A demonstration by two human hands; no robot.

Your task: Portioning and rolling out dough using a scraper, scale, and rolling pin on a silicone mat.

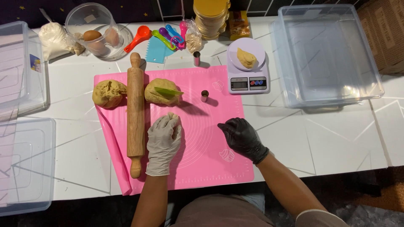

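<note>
L hand, white glove, fingers curled shut round a small dough piece on the pink mat, just right of the rolling pin. R hand, black glove, rests at 3 o'clock, fingers loosely bent on mat, holding nothing. Dough lump w/ green scraper at 12.

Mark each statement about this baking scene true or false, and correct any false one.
1. The left hand, in a light glove, presses a small piece of dough on the pink mat. True.
2. The right hand wears a white glove. False: its glove is black.
3. The rolling pin lies between two dough lumps, one at its left and one at its right. True.
4. The kitchen scale carries nothing. False: a dough portion sits on its plate.
5. The green scraper rests on the right dough lump. True.
6. The eggs lie loose on the mat. False: they sit in a clear bowl beyond it.
</note>
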